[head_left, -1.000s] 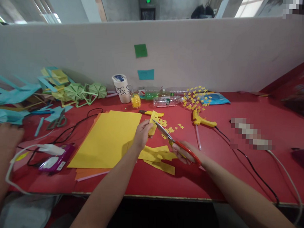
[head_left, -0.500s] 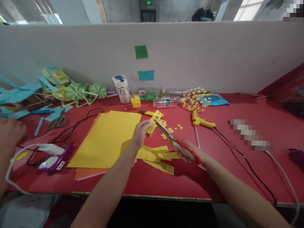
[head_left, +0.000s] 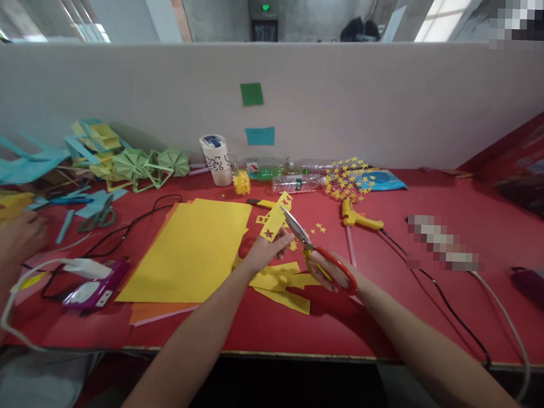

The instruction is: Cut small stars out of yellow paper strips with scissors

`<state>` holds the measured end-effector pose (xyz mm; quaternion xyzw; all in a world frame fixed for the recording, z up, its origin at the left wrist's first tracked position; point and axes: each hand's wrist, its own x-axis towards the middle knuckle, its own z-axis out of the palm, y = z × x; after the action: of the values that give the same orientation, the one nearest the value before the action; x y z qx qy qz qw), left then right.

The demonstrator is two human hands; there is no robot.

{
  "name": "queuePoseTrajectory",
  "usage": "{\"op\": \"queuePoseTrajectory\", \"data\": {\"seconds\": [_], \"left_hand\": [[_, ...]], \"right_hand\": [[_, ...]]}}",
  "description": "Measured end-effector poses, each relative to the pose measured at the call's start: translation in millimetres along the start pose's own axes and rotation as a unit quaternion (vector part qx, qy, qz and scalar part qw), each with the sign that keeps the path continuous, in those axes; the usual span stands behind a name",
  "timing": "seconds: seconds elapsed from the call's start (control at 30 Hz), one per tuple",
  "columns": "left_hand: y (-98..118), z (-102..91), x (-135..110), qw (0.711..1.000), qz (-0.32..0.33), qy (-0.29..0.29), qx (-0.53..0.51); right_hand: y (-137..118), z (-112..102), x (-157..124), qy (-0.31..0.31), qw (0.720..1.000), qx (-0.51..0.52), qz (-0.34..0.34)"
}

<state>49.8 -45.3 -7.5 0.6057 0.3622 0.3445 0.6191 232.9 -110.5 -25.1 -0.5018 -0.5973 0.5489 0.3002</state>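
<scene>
A narrow yellow paper strip (head_left: 275, 221) with star-shaped holes is held upright in my left hand (head_left: 270, 251), its fingers closed behind the strip's lower end. My right hand (head_left: 325, 270) grips the red handles of a pair of scissors (head_left: 300, 230). The blade tips touch or nearly touch the strip's right edge; I cannot tell whether they are around it. Small cut-out yellow stars (head_left: 318, 229) lie scattered on the red table behind the scissors. Yellow paper strips (head_left: 282, 279) lie crossed beneath my hands.
Yellow sheets (head_left: 185, 248) are stacked left of my arm. A utility knife (head_left: 267, 204), clear bottles (head_left: 294, 184), a mug (head_left: 216, 160) and a yellow glue gun (head_left: 360, 220) stand or lie farther back. Another person's hand (head_left: 23, 237) is at far left, near a purple power strip (head_left: 97, 287).
My left hand has turned, so the strip now stands more upright with its star holes facing me. The scissors have barely moved. The other person's hand now shows a yellow object.
</scene>
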Motion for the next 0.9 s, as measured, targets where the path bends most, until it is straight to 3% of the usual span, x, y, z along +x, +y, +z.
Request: {"op": "queuePoseTrajectory", "data": {"seconds": [0.13,0.23,0.37,0.73,0.9], "left_hand": [[-3,-2.5,3,0.993,0.045,0.101,-0.037],[-6,-7.7,9,0.983,0.075,0.148,-0.082],[-5,-9.6,12,0.970,0.066,0.196,-0.124],[-4,-14.5,13,0.962,0.083,0.231,-0.118],[-4,-19.0,14,0.967,0.093,0.218,-0.096]], "right_hand": [[-6,1,-1,-0.008,1.000,-0.005,0.021],[-6,2,-2,-0.010,1.000,-0.006,0.029],[-4,3,-1,-0.015,0.999,-0.011,0.033],[-12,6,-3,0.011,0.998,-0.047,0.048],[-10,4,-3,0.011,0.997,-0.067,0.048]]}}
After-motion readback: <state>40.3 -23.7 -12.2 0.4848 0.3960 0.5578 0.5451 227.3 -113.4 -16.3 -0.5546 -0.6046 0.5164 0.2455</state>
